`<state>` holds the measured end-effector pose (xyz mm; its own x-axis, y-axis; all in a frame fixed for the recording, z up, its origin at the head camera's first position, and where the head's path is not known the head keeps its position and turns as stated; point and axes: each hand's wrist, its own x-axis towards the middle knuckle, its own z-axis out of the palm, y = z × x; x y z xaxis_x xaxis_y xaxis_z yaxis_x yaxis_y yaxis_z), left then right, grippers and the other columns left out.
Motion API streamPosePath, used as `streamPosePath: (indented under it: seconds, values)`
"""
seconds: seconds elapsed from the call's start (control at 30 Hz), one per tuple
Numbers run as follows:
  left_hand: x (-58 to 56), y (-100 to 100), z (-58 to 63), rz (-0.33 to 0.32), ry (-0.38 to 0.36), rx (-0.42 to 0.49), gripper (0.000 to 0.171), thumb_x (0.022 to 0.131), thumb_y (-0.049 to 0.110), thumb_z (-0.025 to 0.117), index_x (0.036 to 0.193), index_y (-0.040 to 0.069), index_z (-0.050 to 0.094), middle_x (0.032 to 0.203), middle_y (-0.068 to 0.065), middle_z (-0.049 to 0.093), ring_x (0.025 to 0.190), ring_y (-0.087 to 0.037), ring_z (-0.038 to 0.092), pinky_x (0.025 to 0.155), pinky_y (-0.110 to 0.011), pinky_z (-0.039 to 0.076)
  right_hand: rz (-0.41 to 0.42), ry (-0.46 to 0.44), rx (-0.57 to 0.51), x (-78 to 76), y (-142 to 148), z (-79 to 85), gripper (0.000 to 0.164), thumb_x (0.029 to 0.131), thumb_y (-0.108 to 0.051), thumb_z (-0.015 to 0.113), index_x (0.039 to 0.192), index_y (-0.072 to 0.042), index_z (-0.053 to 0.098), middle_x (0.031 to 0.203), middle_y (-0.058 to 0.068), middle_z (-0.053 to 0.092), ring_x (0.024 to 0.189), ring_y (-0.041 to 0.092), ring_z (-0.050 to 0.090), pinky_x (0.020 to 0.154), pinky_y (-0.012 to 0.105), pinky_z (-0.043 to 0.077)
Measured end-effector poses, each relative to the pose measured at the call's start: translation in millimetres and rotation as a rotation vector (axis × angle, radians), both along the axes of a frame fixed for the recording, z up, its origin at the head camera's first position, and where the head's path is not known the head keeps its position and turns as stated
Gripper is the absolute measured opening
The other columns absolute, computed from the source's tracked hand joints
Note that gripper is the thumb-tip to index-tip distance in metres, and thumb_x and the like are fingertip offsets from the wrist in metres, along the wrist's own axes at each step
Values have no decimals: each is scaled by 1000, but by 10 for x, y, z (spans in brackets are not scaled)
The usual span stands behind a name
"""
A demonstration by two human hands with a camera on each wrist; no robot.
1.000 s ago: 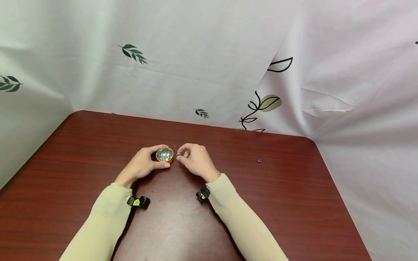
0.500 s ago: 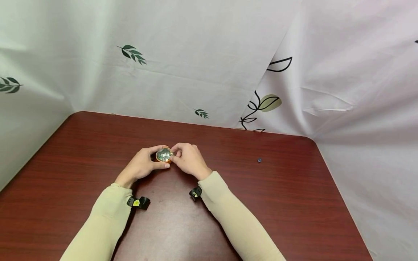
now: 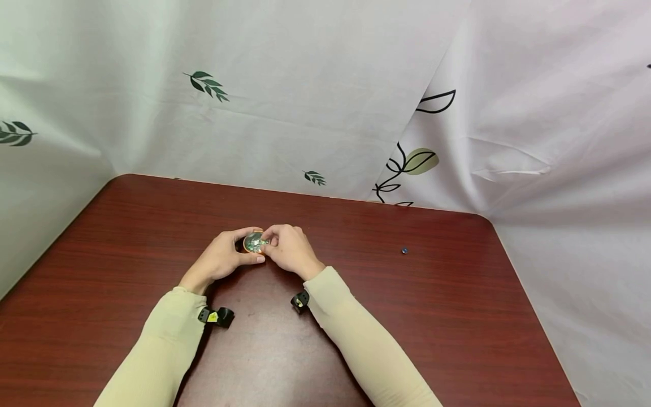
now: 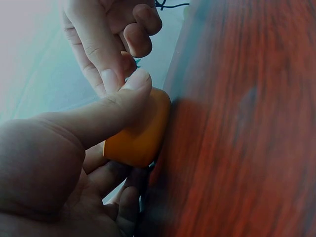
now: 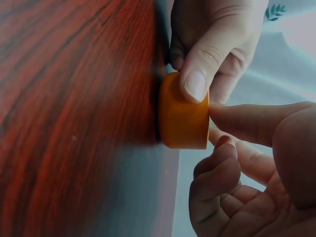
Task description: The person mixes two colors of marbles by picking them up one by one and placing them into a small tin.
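Observation:
A small round orange dish with a shiny, glassy-looking top or inside stands on the table. My left hand grips its side between thumb and fingers; in the left wrist view the thumb lies along the orange wall. My right hand is at the dish's right rim, thumb and fingertips together over the shiny part. A tiny greenish glint, a small shiny piece, shows at those fingertips; its kind is too small to tell. In the right wrist view the right thumb reaches the rim and hides the piece.
A tiny blue piece lies on the dark red-brown table to the right. White cloth with printed leaves hangs behind and at both sides. Black straps with small devices sit on both wrists.
My right hand has moved left, from beside the orange dish to over its rim, bringing the small pinched piece along. The left hand and the dish have stayed in place.

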<state>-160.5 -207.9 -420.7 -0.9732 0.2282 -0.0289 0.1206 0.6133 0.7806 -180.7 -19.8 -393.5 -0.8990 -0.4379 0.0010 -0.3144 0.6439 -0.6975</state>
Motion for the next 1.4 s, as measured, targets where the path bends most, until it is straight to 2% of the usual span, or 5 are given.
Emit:
streamPosePath:
  seconds: [0.3, 0.67, 1.4]
  values:
    - [5, 16, 5, 0, 7, 15, 60, 84, 27, 85, 136, 8, 62, 122, -14, 68, 105, -27, 62, 89, -41, 44, -6, -3, 8, 9, 54, 17, 17, 94, -18, 73, 109, -12, 74, 73, -5, 60, 58, 9, 52, 55, 21, 41]
    - [13, 22, 13, -5, 12, 39, 57, 83, 24, 86, 133, 9, 64, 118, -12, 69, 105, -26, 62, 90, -42, 44, 7, 35, -8, 21, 189, 61, 16, 93, -17, 73, 109, -11, 74, 72, -3, 59, 57, 10, 51, 58, 22, 42]
    - [21, 22, 17, 0, 3, 9, 63, 83, 26, 85, 138, 7, 60, 120, -14, 68, 109, -29, 61, 91, -45, 44, -36, 85, -18, 61, 479, 123, 17, 93, -15, 74, 109, -9, 75, 71, -3, 58, 61, 11, 53, 64, 27, 45]
